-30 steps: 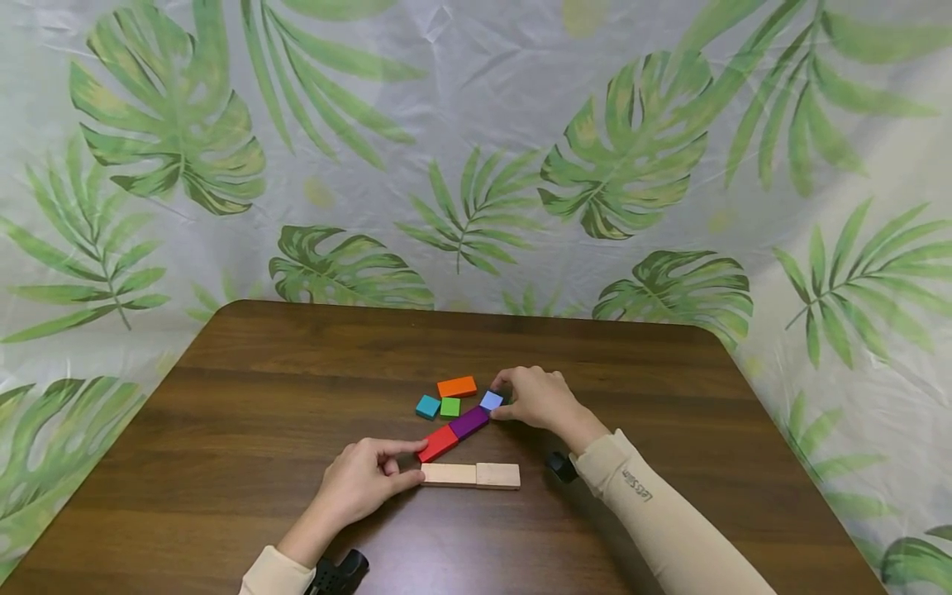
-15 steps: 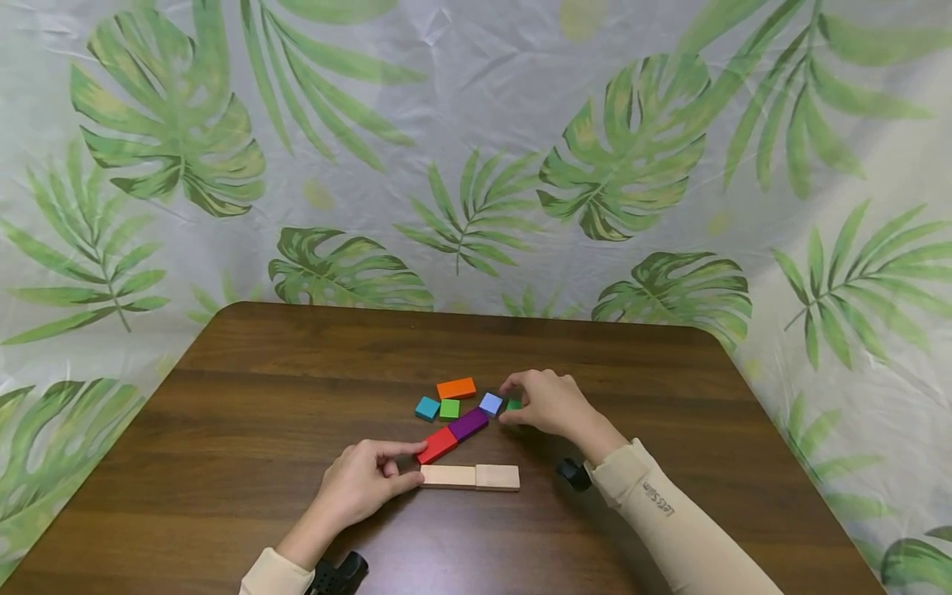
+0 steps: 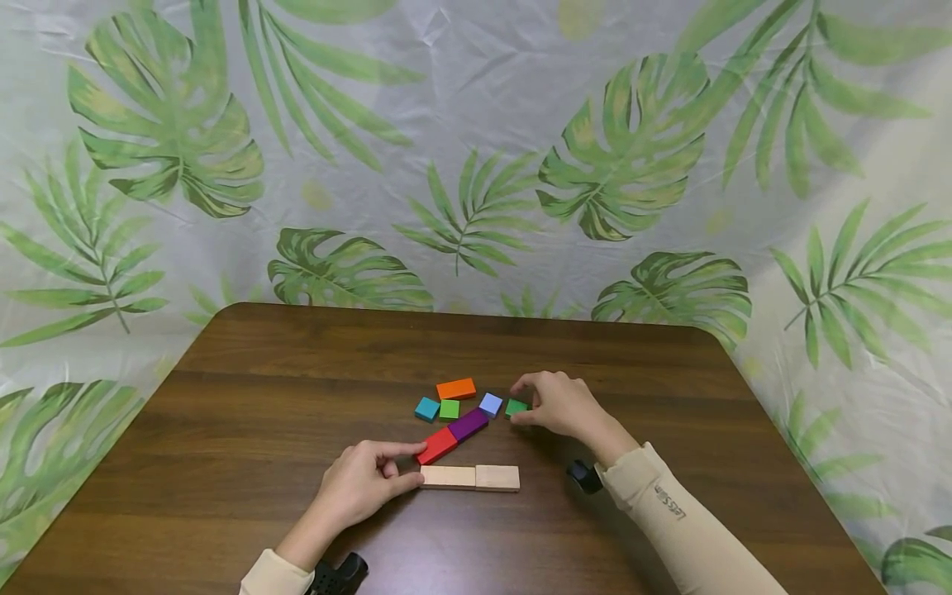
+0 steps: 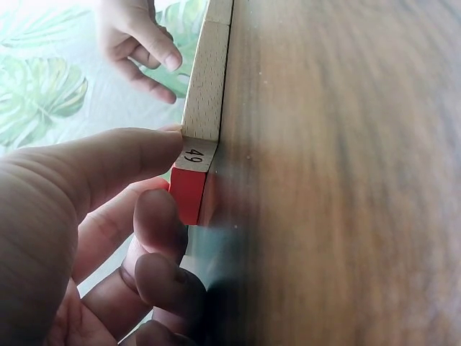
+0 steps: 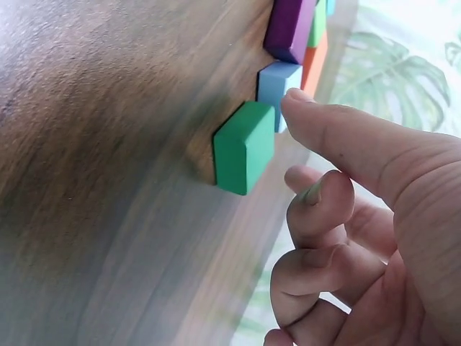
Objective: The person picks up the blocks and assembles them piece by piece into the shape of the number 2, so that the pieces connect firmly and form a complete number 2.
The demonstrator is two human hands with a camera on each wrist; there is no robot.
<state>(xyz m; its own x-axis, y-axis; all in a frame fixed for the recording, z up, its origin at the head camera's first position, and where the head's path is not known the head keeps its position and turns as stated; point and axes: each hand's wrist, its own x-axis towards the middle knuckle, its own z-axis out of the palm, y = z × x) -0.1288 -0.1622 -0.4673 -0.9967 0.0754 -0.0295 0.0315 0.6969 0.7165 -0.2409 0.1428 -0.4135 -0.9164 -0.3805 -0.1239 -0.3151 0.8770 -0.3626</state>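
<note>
My left hand (image 3: pixel 362 483) lies at the left ends of two rows of blocks. Its index fingertip touches the red block (image 3: pixel 437 445), and its thumb touches the plain wooden block (image 3: pixel 449 476). In the left wrist view, the number 49 shows beside the red end. At the right, my right hand (image 3: pixel 559 404) hovers around a small dark green block (image 5: pixel 243 149), its finger and thumb apart. Left of that block sits a light blue block (image 3: pixel 490 404), and a purple block (image 3: pixel 468 425) continues the slanted row down to the red one.
Behind the slanted row are an orange block (image 3: pixel 456 388), a light green block (image 3: pixel 449 410) and a teal block (image 3: pixel 427 409). A second plain block (image 3: pixel 497 478) extends the front row. The wooden table (image 3: pixel 312 355) ends at a leaf-patterned curtain (image 3: pixel 476 165).
My right hand has moved right, away from the light blue block. The dark green block, first hidden by that hand, now shows between its finger and thumb. My left hand has stayed put.
</note>
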